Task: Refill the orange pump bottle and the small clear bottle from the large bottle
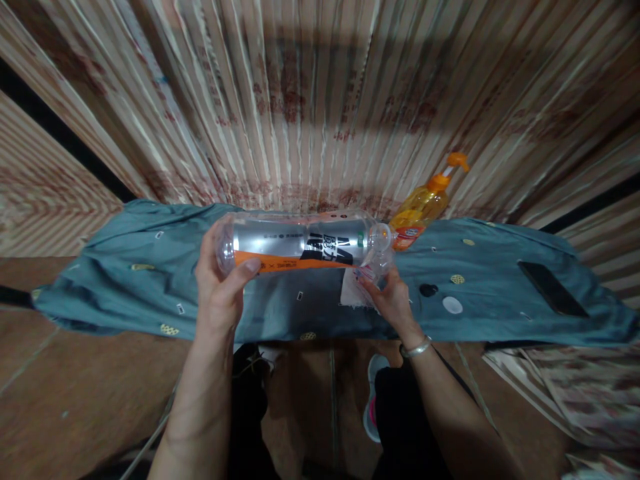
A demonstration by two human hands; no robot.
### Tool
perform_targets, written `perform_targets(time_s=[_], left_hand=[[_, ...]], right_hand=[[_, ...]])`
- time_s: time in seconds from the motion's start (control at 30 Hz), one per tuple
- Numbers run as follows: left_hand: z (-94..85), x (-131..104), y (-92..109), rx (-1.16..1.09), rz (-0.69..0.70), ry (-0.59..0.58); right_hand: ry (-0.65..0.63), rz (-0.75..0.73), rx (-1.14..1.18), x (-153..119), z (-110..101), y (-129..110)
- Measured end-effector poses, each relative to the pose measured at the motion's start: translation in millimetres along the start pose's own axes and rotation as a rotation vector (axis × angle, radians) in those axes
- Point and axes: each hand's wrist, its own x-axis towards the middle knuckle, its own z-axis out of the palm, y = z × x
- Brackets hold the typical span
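Observation:
A large clear plastic bottle (280,239) with a silver and orange label lies sideways in the air above the cloth-covered surface. Its neck points right. My left hand (219,280) grips the base end, thumb across the label's orange band. At the neck end, my right hand (390,297) is closed on a small white cloth (354,292) with coloured marks, held against the bottle's shoulder. Part of its fingers is hidden behind the bottle. Just right of the neck stands a pump bottle (417,210) of yellow liquid with an orange pump head.
A teal patterned cloth (270,310) covers the narrow surface. On its right side are a small black object (429,290), a white disc (453,305) and a dark phone (553,288). A pleated curtain (320,100) hangs behind, with dark poles (65,130) at the sides.

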Motion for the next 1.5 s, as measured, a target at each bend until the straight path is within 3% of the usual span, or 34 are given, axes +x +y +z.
perform_targets(time_s=[0.53, 0.9, 1.07, 1.23, 1.5], left_hand=[[2.8, 1.0, 2.1, -0.021, 0.021, 0.016], [-1.9, 0.8, -0.2, 0.023, 0.047, -0.045], [1.2, 0.4, -2.3, -0.008, 0.058, 0.041], [0.1, 0.0, -1.5, 0.013, 0.038, -0.013], [0.8, 0.2, -2.3, 0.0, 0.061, 0.011]], right_hand=[[-0.005, -0.013, -0.016, 1.1, -0.1, 1.0], [0.0, -0.006, -0.017, 0.2, -0.8, -1.1], [-0.02, 0.007, -0.01, -0.3, -3.1, -4.9], [-0.025, 0.003, -0.012, -0.2, -3.8, -5.1], [-0.015, -0.008, -0.019, 0.3, -1.8, -0.7]])
